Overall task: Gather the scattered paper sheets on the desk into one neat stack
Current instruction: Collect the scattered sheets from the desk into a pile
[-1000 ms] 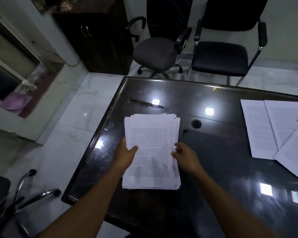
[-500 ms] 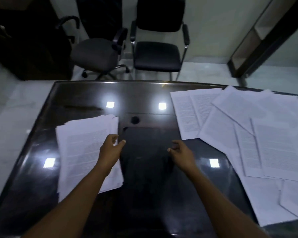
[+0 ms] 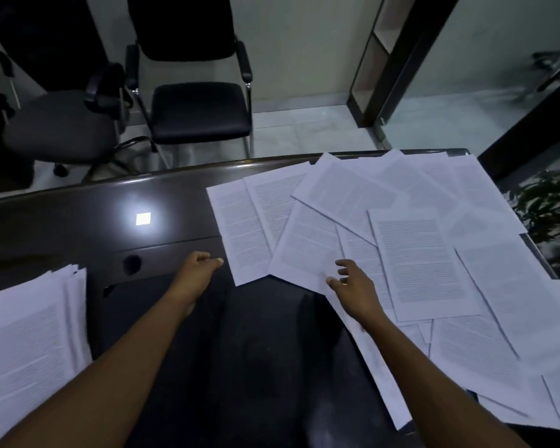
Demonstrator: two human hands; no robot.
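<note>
Covering the glossy dark desk [image 3: 175, 202] beyond two chairs [image 3: 194, 108], loose sheets [image 3: 417, 253] meet relaxed, empty hands [image 3: 356, 286].

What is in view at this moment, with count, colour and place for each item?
stack of sheets: one, white, desk's near left.
scattered sheets: many, overlapping, white with print, desk's right half.
desk: one, dark glossy, foreground.
cable hole: one, dark, desk's middle.
chairs: two, black, beyond the desk.
plant: one, green, right edge.
left hand: one, loosely curled, holds nothing, beside the leftmost sheet.
right hand: one, fingers spread over the scattered sheets' near edge.
</note>
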